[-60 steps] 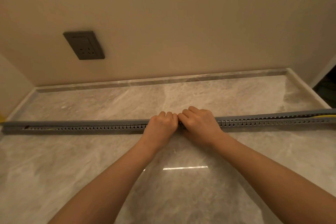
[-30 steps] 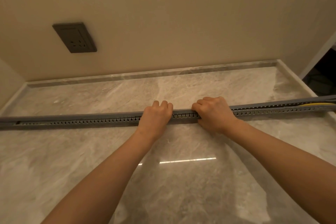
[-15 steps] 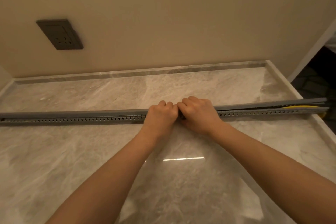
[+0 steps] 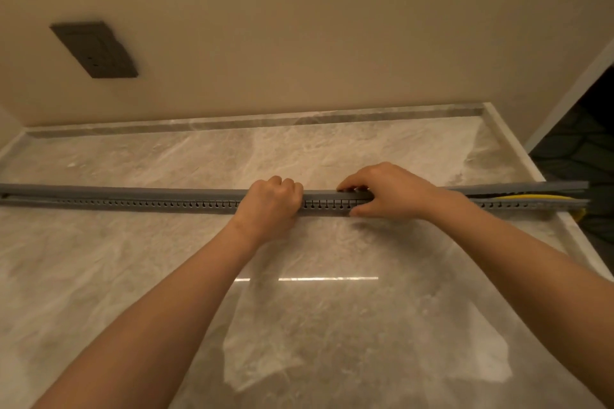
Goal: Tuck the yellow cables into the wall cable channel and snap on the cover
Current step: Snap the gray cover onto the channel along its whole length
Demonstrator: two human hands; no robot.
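Note:
A long grey slotted cable channel lies across the marble surface from left edge to right edge. Its grey cover sits along the top; at the far right end the cover stands lifted off the channel. Yellow cables show in that gap. My left hand grips the channel and cover near the middle, fingers curled over the top. My right hand is a short way to the right, fingertips on the cover and thumb at the channel's front, pinching them together.
A dark wall socket sits on the beige wall at the upper left. The marble surface has a raised rim at the back and right. Beyond the right rim is dark patterned floor.
My right hand has slid to the right along the cover, away from my left hand, which stays where it was. The view has shifted a little.

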